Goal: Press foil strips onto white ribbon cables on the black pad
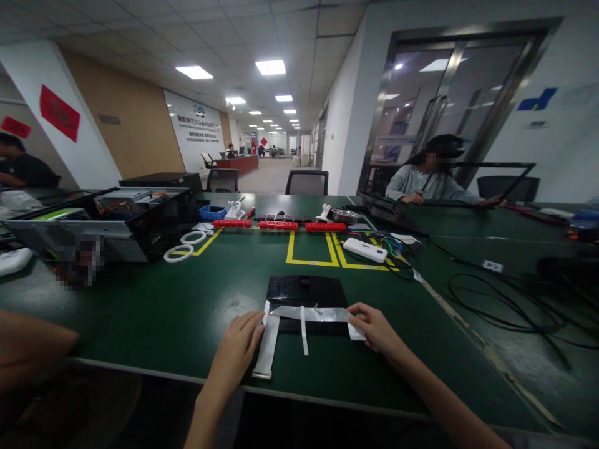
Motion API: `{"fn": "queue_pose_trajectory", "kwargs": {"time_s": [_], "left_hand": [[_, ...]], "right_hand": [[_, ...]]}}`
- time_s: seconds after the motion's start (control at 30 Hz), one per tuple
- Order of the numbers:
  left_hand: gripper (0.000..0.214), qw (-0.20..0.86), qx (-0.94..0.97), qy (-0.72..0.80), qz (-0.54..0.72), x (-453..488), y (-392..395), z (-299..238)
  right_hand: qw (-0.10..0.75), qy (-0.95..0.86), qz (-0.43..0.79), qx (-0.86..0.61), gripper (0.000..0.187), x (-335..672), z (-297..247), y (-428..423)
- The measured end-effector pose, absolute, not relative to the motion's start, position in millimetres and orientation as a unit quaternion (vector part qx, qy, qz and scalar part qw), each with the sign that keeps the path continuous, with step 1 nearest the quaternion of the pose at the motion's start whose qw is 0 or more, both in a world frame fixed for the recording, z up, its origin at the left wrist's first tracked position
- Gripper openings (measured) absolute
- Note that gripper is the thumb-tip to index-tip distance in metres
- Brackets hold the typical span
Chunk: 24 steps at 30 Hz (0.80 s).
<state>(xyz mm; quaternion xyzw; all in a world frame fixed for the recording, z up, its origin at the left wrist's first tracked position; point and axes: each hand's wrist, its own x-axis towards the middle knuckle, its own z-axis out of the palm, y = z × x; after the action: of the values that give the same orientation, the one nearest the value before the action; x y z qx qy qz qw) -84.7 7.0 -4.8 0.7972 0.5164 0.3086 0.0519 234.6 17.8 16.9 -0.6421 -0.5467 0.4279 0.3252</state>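
Observation:
A flat white-grey ribbon cable [319, 314] stretches across a black panel [306, 289] near the table's front edge. Its left part folds down toward me and ends in a connector [262, 375]. At the left fold, my left hand [235, 342] pinches the cable between thumb and fingers. My right hand [374, 325] grips the other end, where a short white flap hangs below the fingers. A narrow white strip [304, 332] crosses the middle of the cable and hangs toward the table edge.
An opened computer case [107, 227] stands at left, with white rings [178, 253] beside it. Red blocks [277, 225] line the back, behind yellow tape outlines. A white device [365, 250] and loose black cables [496, 299] lie at right. Another person [435, 178] sits across the table.

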Motion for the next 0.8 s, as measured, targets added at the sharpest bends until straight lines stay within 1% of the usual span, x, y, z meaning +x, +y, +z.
{"fn": "queue_pose_trajectory", "kwargs": {"time_s": [0.1, 0.23, 0.4, 0.57, 0.73, 0.8], "left_hand": [[0.029, 0.051, 0.787, 0.512, 0.340, -98, 1, -14], [0.024, 0.045, 0.804, 0.496, 0.326, -97, -3, -15], [0.023, 0.041, 0.809, 0.494, 0.317, -94, -3, -13], [0.026, 0.037, 0.808, 0.495, 0.317, -97, -3, -15], [0.027, 0.048, 0.812, 0.494, 0.307, -97, -4, -15], [0.026, 0.046, 0.812, 0.493, 0.311, -97, -3, -16]], "right_hand": [[0.321, -0.547, 0.436, -0.639, 0.035, 235, 21, 18], [0.334, -0.549, 0.449, -0.621, 0.037, 231, 37, 16], [0.383, -0.539, 0.473, -0.583, 0.042, 223, 65, 9], [0.474, -0.472, 0.473, -0.573, 0.044, 239, 87, -7], [0.627, -0.344, 0.432, -0.549, 0.044, 289, 93, -39], [0.672, -0.297, 0.406, -0.543, 0.042, 315, 86, -54]]}}
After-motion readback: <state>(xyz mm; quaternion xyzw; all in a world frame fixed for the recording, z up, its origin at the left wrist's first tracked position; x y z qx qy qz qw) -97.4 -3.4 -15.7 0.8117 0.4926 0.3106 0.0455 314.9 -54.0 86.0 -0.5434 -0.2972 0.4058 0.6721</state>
